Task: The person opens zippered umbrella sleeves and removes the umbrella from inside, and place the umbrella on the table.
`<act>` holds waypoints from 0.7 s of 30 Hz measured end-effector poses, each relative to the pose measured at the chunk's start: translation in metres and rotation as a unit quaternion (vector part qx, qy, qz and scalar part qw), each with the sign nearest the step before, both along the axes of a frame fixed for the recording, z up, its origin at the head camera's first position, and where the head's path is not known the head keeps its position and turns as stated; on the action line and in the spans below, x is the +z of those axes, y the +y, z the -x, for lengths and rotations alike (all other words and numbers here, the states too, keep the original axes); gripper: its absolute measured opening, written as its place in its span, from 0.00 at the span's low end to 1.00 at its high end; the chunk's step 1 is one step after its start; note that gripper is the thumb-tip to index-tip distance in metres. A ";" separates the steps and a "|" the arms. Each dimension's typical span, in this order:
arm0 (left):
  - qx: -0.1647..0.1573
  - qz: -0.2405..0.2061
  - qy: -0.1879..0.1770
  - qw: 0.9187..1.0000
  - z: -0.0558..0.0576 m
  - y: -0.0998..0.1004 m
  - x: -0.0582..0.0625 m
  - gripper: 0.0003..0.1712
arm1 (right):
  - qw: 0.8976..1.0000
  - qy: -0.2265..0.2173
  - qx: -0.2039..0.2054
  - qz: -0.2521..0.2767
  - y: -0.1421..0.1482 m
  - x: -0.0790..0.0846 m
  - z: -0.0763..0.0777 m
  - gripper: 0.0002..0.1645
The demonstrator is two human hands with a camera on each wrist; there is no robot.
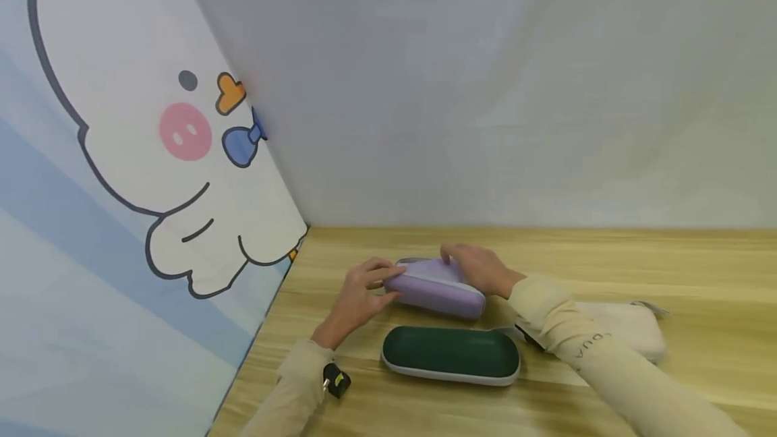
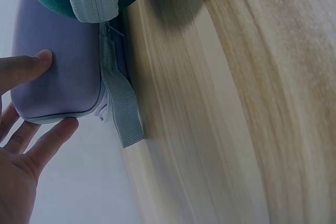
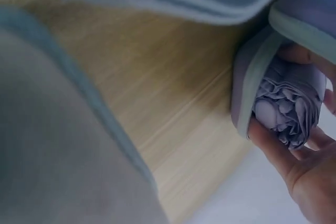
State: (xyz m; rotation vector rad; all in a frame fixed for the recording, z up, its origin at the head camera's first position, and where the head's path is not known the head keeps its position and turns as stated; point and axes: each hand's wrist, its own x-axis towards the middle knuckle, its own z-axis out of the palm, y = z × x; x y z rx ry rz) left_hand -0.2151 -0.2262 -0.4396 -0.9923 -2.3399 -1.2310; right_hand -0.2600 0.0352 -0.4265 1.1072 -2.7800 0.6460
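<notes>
A purple zip case (image 1: 437, 297) stands partly unzipped on the wooden table, its lid gaping at the right end. My left hand (image 1: 363, 292) grips its left end, thumb on one face and fingers along the opposite edge; a grey strap (image 2: 123, 103) hangs from that end in the left wrist view. At the gaping end, my right hand (image 3: 310, 166) holds a pleated purple bundle (image 3: 286, 103), which looks like a folded umbrella, lying partly inside the case. One digit reaches in under the lid. The far fingers are hidden behind the bundle.
Nearer me lies a dark green case (image 1: 450, 353) with a pale zip band. A cream case (image 1: 628, 330) sits to the right, partly covered by my right sleeve. A pale cloth wall (image 1: 516, 86) rises behind the table, and a cartoon-printed sheet (image 1: 121, 174) borders its left side.
</notes>
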 end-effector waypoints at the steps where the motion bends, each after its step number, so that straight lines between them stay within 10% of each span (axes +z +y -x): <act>1: 0.002 0.001 0.000 1.000 0.000 0.001 0.000 0.23 | 1.000 -0.005 -0.004 0.006 0.002 0.000 0.001 0.15; 14: 0.003 -0.015 -0.015 1.000 0.003 0.001 -0.002 0.22 | 0.991 -0.064 -0.016 0.118 0.018 0.002 0.004 0.13; 21: -0.004 -0.025 -0.045 0.999 -0.012 0.006 0.024 0.19 | 0.984 -0.098 -0.035 0.146 0.025 0.017 0.005 0.19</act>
